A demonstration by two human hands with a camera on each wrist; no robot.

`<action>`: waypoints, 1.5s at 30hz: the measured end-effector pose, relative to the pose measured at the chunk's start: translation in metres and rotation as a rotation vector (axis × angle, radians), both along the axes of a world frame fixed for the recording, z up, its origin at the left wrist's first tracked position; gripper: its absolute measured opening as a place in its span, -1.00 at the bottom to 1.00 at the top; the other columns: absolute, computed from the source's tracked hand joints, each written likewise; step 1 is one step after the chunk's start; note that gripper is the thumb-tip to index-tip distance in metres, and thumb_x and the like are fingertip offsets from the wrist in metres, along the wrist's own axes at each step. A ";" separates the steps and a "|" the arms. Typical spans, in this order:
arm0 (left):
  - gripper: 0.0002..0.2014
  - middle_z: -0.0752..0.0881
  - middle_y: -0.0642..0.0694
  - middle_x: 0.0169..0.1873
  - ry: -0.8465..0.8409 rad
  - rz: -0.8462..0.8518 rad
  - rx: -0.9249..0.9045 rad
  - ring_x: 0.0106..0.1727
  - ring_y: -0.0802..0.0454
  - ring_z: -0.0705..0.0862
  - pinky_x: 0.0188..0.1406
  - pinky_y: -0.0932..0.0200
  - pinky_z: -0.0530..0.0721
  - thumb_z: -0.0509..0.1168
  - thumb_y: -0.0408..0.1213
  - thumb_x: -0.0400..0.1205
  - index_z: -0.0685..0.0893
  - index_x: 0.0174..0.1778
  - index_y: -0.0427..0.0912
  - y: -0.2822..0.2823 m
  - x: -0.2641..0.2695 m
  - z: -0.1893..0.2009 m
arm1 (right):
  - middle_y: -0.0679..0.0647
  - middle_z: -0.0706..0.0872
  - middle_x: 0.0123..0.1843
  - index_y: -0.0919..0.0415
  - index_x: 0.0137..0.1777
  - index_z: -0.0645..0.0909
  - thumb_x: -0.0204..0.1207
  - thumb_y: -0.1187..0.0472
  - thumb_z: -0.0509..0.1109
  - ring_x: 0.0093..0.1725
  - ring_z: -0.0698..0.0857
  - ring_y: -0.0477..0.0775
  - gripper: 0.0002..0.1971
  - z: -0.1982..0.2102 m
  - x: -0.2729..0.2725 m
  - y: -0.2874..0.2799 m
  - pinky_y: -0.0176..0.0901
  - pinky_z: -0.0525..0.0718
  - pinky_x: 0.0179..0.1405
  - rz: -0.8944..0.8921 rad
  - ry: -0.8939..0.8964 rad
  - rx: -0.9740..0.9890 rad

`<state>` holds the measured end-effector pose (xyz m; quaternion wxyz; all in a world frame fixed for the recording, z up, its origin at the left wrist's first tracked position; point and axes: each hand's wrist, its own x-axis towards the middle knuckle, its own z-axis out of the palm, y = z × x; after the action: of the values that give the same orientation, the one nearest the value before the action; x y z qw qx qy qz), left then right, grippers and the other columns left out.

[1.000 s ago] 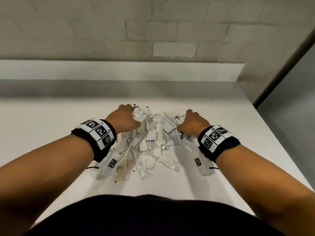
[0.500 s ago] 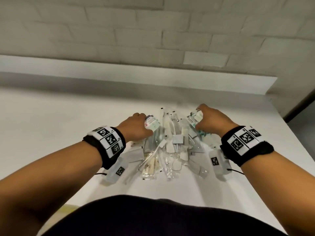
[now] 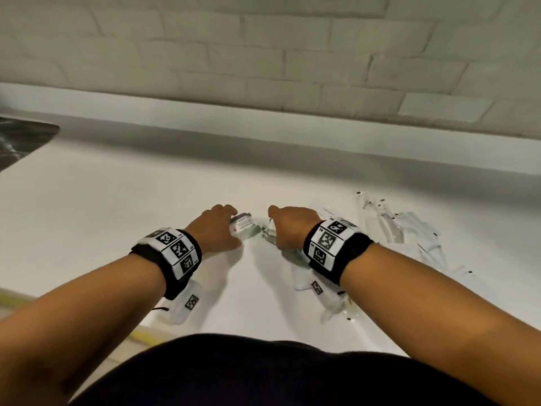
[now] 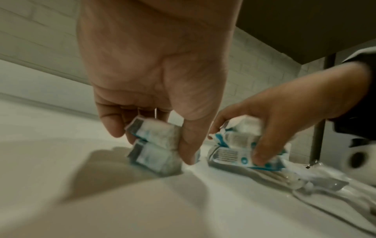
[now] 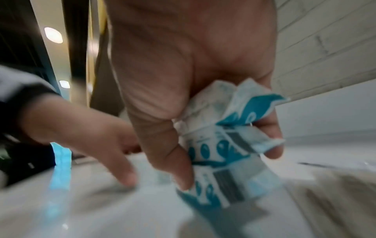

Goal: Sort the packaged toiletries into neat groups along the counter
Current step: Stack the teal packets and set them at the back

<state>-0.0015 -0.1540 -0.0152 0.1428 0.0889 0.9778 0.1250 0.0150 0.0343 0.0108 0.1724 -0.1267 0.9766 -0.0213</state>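
My left hand [image 3: 218,227] [image 4: 154,136] grips two stacked white-and-teal packets [image 4: 156,145] [image 3: 243,227], thumb on one side and fingers on the other, low over the white counter [image 3: 117,230]. Just to its right, my right hand [image 3: 288,227] [image 5: 223,157] holds a similar bunch of crumpled white-and-teal packets [image 5: 225,145] [image 4: 238,141], its lowest one touching the counter. The pile of clear-wrapped toiletries [image 3: 409,230] lies to the right of both hands.
A painted brick wall [image 3: 263,54] with a low ledge runs along the back of the counter. A dark object [image 3: 20,139] sits at the far left. The counter's front edge [image 3: 140,332] is close to my body.
Both hands lifted packets out of the pile and carried them left. The pile now lies to their right, and the hands are closer together.
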 end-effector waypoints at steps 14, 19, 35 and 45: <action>-0.80 0.75 -0.05 -0.24 -0.056 0.010 0.679 -0.38 0.21 0.68 -0.40 0.30 0.57 0.21 -0.08 0.70 0.58 0.10 -0.11 -0.043 -0.007 0.011 | -0.01 0.68 0.08 0.03 0.29 0.55 0.45 0.17 0.51 0.05 0.66 0.07 -0.59 0.005 -0.012 -0.046 -0.14 0.60 0.00 -0.125 0.044 -0.604; -0.82 0.65 -0.01 0.05 -0.048 0.001 0.654 -0.02 0.06 0.64 -0.05 0.19 0.56 0.19 -0.18 0.71 0.58 0.19 -0.03 -0.045 -0.016 -0.002 | 0.07 0.72 0.17 0.10 0.29 0.60 0.57 0.14 0.41 0.05 0.72 0.14 -0.70 0.004 -0.007 -0.029 0.02 0.69 0.13 -0.202 -0.174 -0.448; -0.49 0.70 -0.07 0.18 0.164 -0.203 0.028 0.14 -0.06 0.63 0.12 0.01 0.62 0.36 0.12 0.52 0.61 0.31 -0.08 -0.035 -0.031 -0.015 | 0.08 0.60 0.03 0.05 0.22 0.51 0.53 0.18 0.36 0.00 0.64 0.18 -0.73 -0.020 0.023 -0.043 0.04 0.65 -0.07 0.092 0.182 -0.055; -0.23 0.61 -0.01 0.34 0.083 -0.164 0.107 0.32 -0.03 0.57 0.29 0.02 0.55 0.43 0.16 0.45 0.38 0.55 -0.04 -0.049 -0.036 -0.023 | -0.03 0.69 0.17 -0.01 0.19 0.62 0.53 -0.04 0.37 0.13 0.63 0.04 -0.72 -0.003 -0.001 -0.016 -0.10 0.60 0.05 -0.216 0.096 -0.237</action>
<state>-0.0379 -0.2028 -0.0378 0.1067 0.1813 0.9643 0.1611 0.0139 0.0179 0.0081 0.1063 -0.0411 0.9823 -0.1488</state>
